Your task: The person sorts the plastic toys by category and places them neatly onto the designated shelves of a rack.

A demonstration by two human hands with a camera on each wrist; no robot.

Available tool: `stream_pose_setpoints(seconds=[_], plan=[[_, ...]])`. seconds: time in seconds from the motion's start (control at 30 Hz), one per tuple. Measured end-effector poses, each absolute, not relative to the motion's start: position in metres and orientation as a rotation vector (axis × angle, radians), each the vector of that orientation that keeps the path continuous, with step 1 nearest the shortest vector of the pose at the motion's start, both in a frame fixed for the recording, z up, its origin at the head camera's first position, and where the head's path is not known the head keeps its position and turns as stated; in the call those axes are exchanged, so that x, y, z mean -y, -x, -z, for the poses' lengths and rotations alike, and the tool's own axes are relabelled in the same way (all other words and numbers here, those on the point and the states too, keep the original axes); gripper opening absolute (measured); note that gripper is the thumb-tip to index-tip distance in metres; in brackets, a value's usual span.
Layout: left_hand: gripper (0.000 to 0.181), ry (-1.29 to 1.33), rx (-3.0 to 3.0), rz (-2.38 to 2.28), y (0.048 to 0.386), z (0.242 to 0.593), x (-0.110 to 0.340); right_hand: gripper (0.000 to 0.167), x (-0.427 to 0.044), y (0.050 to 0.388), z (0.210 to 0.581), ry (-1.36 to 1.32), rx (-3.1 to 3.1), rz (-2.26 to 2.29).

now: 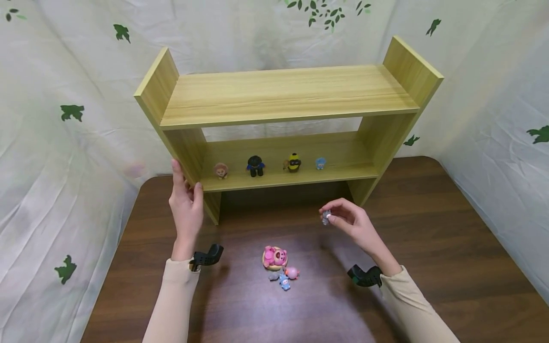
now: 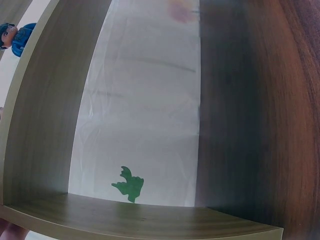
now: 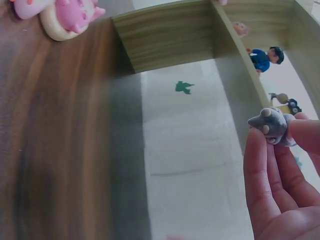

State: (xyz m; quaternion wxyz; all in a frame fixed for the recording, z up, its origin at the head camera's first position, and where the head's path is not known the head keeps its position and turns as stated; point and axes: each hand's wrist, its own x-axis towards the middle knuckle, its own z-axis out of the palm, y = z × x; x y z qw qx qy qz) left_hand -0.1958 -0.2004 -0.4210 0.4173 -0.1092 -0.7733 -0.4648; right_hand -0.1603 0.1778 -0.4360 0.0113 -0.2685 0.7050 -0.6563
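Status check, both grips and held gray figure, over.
Right grip pinches gray figure in front of shelf. Left grip holds shelf's left side. Nothing visibly blocking.

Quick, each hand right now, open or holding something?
Left hand: gripping the wooden shelf by its side.
Right hand: holding a small gray figurine.

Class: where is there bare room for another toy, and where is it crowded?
Bare: the top board between its end panels; the lower board between the rightmost figure and right side panel; the table right of the right forearm. Crowded: small toys beside the pink bear.
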Motion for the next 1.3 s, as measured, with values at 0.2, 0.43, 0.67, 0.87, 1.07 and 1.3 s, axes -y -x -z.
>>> stream_pose_setpoints(seconds=[0.2,0.43,0.67,0.87,1.07,1.3], plan=[[0.083,0.270,1.940,1.164,0.196,0.421,0.200,0.019,-0.178,0.167,0.425,0.818,-2.227,2.054],[0.083,0.266,1.943,1.165,0.195,0.421,0.200,0.018,-0.177,0.175,0.414,0.841,-2.230,2.115],[0.083,0.265,1.944,1.165,0.196,0.421,0.200,0.020,-0.177,0.180,0.406,0.804,-2.221,2.194],[0.085,0.272,1.939,1.154,0.196,0.420,0.200,0.020,-0.178,0.186,0.399,0.743,-2.282,2.244],[0.086,0.268,1.937,1.154,0.196,0.421,0.201,0.020,-0.183,0.196,0.390,0.705,-2.371,2.266],[0.085,0.257,1.940,1.136,0.196,0.422,0.200,0.020,-0.190,0.205,0.382,0.705,-2.438,2.269]])
